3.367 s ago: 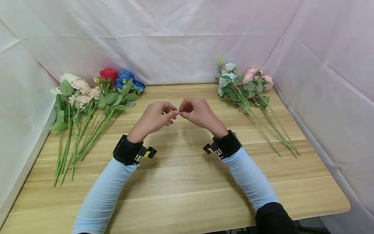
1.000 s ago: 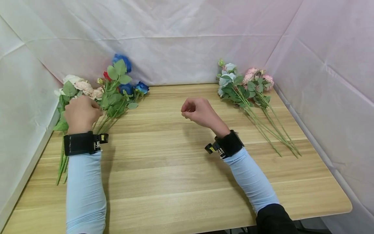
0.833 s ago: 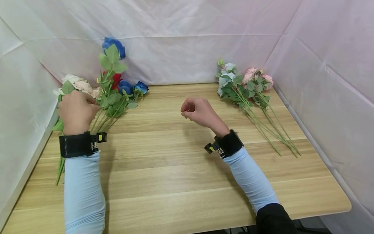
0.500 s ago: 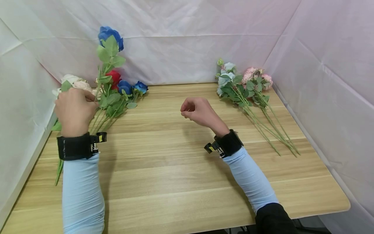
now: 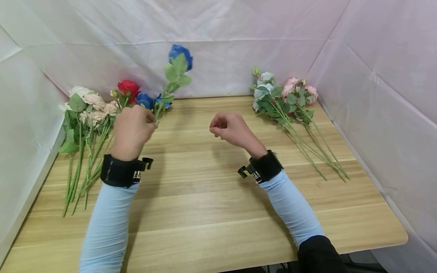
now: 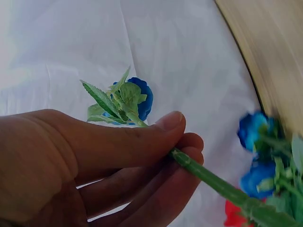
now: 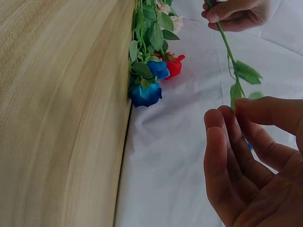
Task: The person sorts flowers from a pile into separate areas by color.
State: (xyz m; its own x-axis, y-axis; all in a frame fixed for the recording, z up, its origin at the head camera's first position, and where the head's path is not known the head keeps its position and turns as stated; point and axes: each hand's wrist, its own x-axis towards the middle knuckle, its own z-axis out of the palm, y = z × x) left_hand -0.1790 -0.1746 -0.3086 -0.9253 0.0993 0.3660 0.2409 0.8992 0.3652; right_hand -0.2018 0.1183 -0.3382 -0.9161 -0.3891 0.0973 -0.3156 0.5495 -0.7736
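My left hand (image 5: 147, 120) pinches the green stem (image 6: 213, 182) of a blue rose (image 5: 181, 56) between thumb and fingers. The rose stands tilted up and to the right above the table's back left part; its head (image 6: 142, 97) shows against the white cloth. In the right wrist view the left hand (image 7: 235, 14) shows at the top, with the stem (image 7: 227, 47) hanging from it. My right hand (image 5: 218, 127) hovers over the middle of the table with fingers (image 7: 227, 151) loosely curled and nothing in it, a short way right of the rose.
A pile of flowers lies at the left: cream roses (image 5: 89, 103), a red rose (image 5: 128, 87), blue roses (image 5: 145, 100), and long stems (image 5: 76, 178) pointing toward me. Pale blue and pink flowers (image 5: 285, 94) lie at the back right. White cloth (image 5: 218, 45) walls in the wooden table (image 5: 211, 212).
My left hand left the right hand, reached the left pile, took a blue rose by the stem, lifted it, and has carried it right toward the middle. The right hand stayed.
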